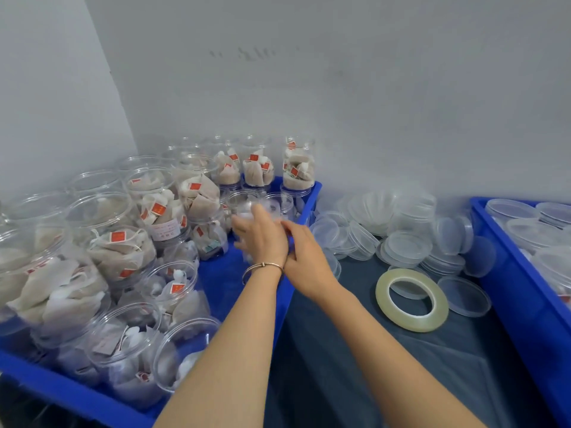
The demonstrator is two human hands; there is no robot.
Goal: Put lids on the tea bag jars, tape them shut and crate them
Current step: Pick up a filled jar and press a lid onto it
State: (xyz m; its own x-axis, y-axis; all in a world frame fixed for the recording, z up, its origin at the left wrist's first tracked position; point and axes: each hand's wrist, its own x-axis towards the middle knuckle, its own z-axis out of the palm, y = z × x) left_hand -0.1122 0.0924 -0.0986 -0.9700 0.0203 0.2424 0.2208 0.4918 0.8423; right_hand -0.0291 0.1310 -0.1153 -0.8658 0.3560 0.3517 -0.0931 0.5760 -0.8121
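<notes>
1. Jars of tea bags: stock massed lidless in the left blue crate, mouths up or tipped, presumably for quick lidding.
2. Lids: loose heap on the tabletop, just right of that crate, within reach.
3. Tape roll: flat beside the lids, unused.
4. Left hand: fingers curled round one blurred clear jar over the crate.
5. Right hand: pressed against the left; fingers hidden, closure cannot be told.
6. Second crate: far right, holding lidded jars.

Tape roll right of jar crate
</notes>
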